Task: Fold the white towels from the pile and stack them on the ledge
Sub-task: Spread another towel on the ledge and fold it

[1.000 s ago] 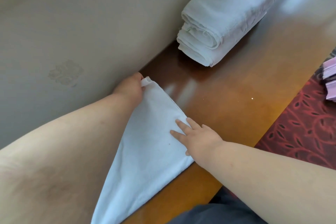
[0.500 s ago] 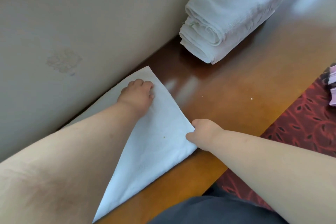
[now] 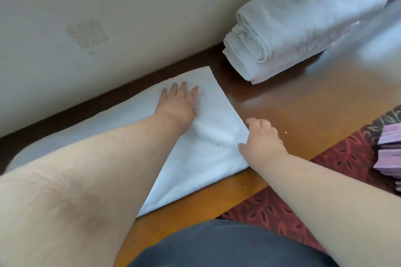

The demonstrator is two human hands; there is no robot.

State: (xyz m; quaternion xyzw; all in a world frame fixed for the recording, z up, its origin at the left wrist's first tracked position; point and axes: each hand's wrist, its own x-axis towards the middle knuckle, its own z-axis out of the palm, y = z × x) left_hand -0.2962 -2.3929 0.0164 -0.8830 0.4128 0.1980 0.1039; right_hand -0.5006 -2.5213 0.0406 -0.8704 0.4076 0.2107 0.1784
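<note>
Flat white terry towel [image 3: 195, 158] spread on the glossy brown wooden ledge [image 3: 303, 115] against the wall; left hand [image 3: 178, 106] pressed flat on it, fingers straight; right hand [image 3: 263, 138] curled at its right edge, pinching the cloth; stack of folded white towels [image 3: 303, 28] resting further right.

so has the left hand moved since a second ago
Yes. The left hand was bunched at the white towel's far corner against the wall; now it lies flat on the towel, back from that corner.
</note>
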